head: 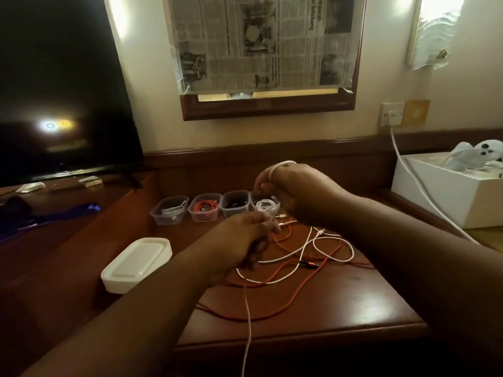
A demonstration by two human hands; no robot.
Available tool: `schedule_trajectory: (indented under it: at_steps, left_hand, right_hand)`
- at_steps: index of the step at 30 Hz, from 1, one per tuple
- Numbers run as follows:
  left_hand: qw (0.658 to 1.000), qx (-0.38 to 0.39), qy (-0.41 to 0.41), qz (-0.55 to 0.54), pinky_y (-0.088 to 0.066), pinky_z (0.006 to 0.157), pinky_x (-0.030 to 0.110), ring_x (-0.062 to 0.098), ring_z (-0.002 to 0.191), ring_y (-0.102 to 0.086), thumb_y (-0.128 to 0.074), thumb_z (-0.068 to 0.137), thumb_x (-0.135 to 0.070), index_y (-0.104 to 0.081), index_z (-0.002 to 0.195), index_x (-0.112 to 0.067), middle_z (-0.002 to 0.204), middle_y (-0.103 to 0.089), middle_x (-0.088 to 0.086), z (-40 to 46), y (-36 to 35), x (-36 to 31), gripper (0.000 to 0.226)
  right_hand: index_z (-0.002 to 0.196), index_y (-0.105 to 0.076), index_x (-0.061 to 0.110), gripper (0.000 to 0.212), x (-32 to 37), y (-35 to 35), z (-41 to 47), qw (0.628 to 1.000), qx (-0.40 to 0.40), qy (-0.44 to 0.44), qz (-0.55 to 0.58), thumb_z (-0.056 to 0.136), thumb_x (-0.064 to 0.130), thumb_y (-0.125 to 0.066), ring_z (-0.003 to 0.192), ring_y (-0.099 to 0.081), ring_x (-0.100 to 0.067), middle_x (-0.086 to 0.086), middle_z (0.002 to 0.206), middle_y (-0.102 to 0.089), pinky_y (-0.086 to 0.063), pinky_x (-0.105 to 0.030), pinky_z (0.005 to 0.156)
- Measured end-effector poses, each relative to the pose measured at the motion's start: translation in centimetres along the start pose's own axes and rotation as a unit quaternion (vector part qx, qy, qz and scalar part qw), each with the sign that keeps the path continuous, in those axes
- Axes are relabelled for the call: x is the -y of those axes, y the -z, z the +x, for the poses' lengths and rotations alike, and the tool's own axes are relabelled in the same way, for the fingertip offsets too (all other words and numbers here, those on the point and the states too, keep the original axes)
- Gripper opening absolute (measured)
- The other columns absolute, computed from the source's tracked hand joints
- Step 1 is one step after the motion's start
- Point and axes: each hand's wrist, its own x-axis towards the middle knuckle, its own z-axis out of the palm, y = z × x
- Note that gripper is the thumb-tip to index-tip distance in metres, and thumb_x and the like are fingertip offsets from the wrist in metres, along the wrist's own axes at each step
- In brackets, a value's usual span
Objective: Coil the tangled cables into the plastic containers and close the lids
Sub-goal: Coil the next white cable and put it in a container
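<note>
A white cable (283, 278) and an orange cable (296, 288) lie tangled on the brown table (353, 303). My right hand (294, 191) is raised above the containers, with loops of the white cable wound over its fingers. My left hand (239, 240) pinches the same white cable lower down; its loose end hangs over the table's front edge. Several clear plastic containers stand in a row behind: one with a white cable (170, 210), one with an orange cable (205, 208), one with a dark cable (235, 204) and one with a white coil (265, 205), partly hidden by my hands.
A stack of white lids (137, 263) sits left of the table. A dark TV screen (60, 83) fills the left. A white box (451, 191) stands at the right, with a white power cord (419, 183) running from the wall socket (392, 114) across it.
</note>
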Motion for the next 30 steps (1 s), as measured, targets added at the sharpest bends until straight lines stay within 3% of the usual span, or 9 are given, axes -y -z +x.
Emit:
schedule_trajectory:
  at_steps: [3,6,8,14,17,20,26,27,30]
  left_hand:
    - [0.969,-0.097,-0.110,0.197,-0.036,0.046,0.020,0.004,0.046,-0.047,-0.055,0.100,-0.024,-0.070,0.099,-0.019,0.054,-0.057,-0.009,0.0,0.7,-0.6,0.016]
    - [0.930,-0.163,-0.212,0.251,-0.047,0.056,0.014,0.002,0.065,-0.065,-0.065,0.093,-0.020,-0.073,0.091,-0.019,0.075,-0.071,-0.005,-0.4,1.1,-1.1,0.008]
    - [0.930,-0.182,-0.231,0.221,-0.051,0.059,0.014,0.005,0.068,-0.067,-0.070,0.090,-0.019,-0.072,0.086,-0.019,0.073,-0.071,-0.003,-0.4,1.3,-1.0,0.004]
    - [0.971,-0.105,-0.135,-0.165,-0.028,0.043,0.021,0.007,0.043,-0.037,-0.078,0.067,-0.031,-0.066,0.080,-0.015,0.055,-0.048,-0.002,0.3,1.4,0.5,0.025]
    - [0.958,-0.076,-0.110,-0.254,-0.028,0.057,0.030,0.013,0.056,-0.038,-0.084,0.065,-0.039,-0.071,0.074,-0.022,0.062,-0.049,-0.001,0.5,0.7,1.2,0.023]
    - [0.952,-0.098,-0.090,-0.275,-0.035,0.063,0.034,0.021,0.067,-0.042,-0.079,0.065,-0.038,-0.074,0.069,-0.026,0.067,-0.055,0.001,0.5,0.1,1.5,0.014]
    - [0.966,-0.086,-0.032,-0.243,-0.029,0.047,0.024,0.008,0.045,-0.037,-0.058,0.090,-0.026,-0.067,0.080,-0.021,0.055,-0.050,-0.004,0.0,-1.4,2.0,0.015]
    - [0.972,-0.075,-0.032,-0.221,-0.028,0.047,0.023,0.008,0.045,-0.037,-0.059,0.090,-0.029,-0.069,0.082,-0.020,0.058,-0.052,-0.003,-0.1,-1.6,2.2,0.016]
    - [0.990,-0.087,-0.034,-0.102,-0.029,0.045,0.022,0.007,0.046,-0.038,-0.059,0.096,-0.024,-0.074,0.098,-0.021,0.059,-0.052,-0.002,-0.2,-1.5,2.4,0.016]
  right_hand:
    - [0.087,-0.052,0.028,0.023,-0.1,-0.8,-0.5,0.991,0.097,-0.032,-0.082,0.104,0.038,-0.040,0.085,-0.059,-0.014,0.008,0.089,-0.058,-0.045,-0.029,0.069]
    - [0.069,-0.049,0.018,0.056,0.3,-2.2,-1.2,0.984,0.104,-0.102,0.104,0.101,0.057,-0.025,0.060,-0.045,-0.014,0.002,0.068,-0.051,-0.033,-0.031,0.059]
    - [0.065,-0.046,0.015,0.065,0.5,-2.8,-1.4,0.941,0.124,-0.152,0.276,0.098,0.066,-0.021,0.049,-0.033,-0.015,-0.002,0.057,-0.040,-0.027,-0.031,0.053]
    - [0.058,-0.039,0.017,0.061,1.4,-2.5,-1.9,0.604,0.279,-0.218,0.715,0.097,0.059,-0.019,0.043,-0.010,-0.012,0.004,0.050,-0.017,-0.014,-0.021,0.041]
    - [0.064,-0.044,0.015,0.059,2.3,-2.4,-2.0,0.521,0.317,-0.180,0.771,0.097,0.057,-0.019,0.046,-0.014,-0.011,0.003,0.055,-0.018,-0.020,-0.023,0.043]
    - [0.066,-0.040,0.017,0.049,3.5,-2.6,-2.2,0.530,0.300,-0.188,0.770,0.098,0.050,-0.021,0.045,-0.014,-0.011,0.004,0.057,-0.016,-0.022,-0.023,0.042]
    - [0.070,-0.042,0.015,0.034,3.8,-1.9,-1.4,0.578,0.064,-0.179,0.793,0.095,0.030,-0.025,0.055,-0.027,-0.015,0.000,0.062,-0.029,-0.029,-0.030,0.055]
    - [0.072,-0.042,0.015,0.033,3.4,-1.9,-1.1,0.627,0.015,-0.169,0.761,0.098,0.028,-0.026,0.057,-0.031,-0.016,0.000,0.064,-0.032,-0.031,-0.030,0.058]
    - [0.079,-0.049,0.019,0.028,1.4,-2.2,-0.9,0.917,-0.109,-0.080,0.376,0.103,0.024,-0.035,0.060,-0.044,-0.010,0.003,0.068,-0.045,-0.040,-0.023,0.057]
